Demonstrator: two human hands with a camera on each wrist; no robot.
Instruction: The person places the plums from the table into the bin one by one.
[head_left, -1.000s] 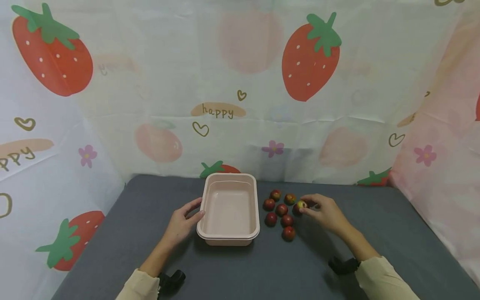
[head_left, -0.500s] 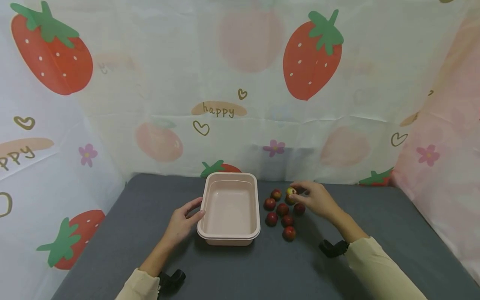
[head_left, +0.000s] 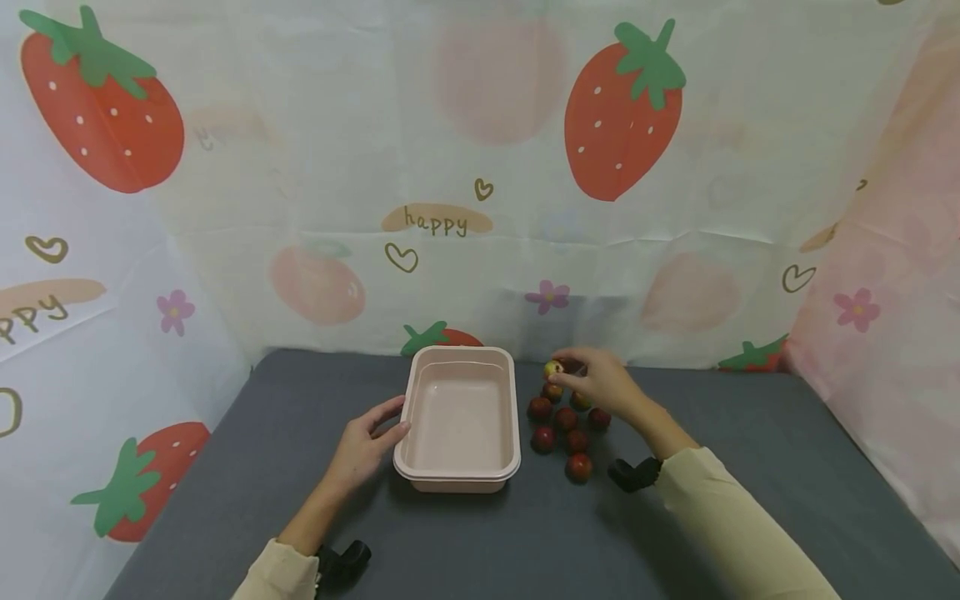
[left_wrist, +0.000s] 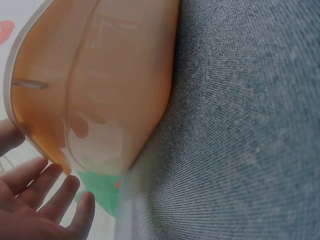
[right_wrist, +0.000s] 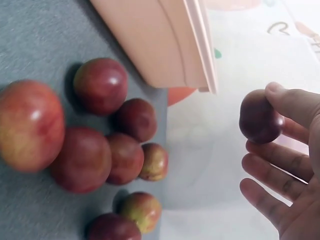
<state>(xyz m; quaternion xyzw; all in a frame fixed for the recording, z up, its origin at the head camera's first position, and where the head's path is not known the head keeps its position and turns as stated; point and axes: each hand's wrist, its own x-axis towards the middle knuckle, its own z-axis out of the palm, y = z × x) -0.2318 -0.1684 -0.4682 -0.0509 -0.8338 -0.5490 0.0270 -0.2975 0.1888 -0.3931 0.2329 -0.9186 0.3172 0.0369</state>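
Round, glossy, dark-red-and-yellow fruit [head_left: 553, 368] is being pinched between the thumb and fingertips of the right hand [head_left: 606, 382]. It is being held raised beyond 8 similar red-toned fruits [head_left: 566, 419], which are being supported by a dark-grey fabric surface [head_left: 450, 550]. Nearby, the rim of a deep, rectangular, pale-pink container [head_left: 461, 425] is being touched by the left hand [head_left: 365, 443], its fingers being held loosely spread.

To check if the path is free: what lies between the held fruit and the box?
Nothing: in the head view, only bare table shows between the held fruit and the box.
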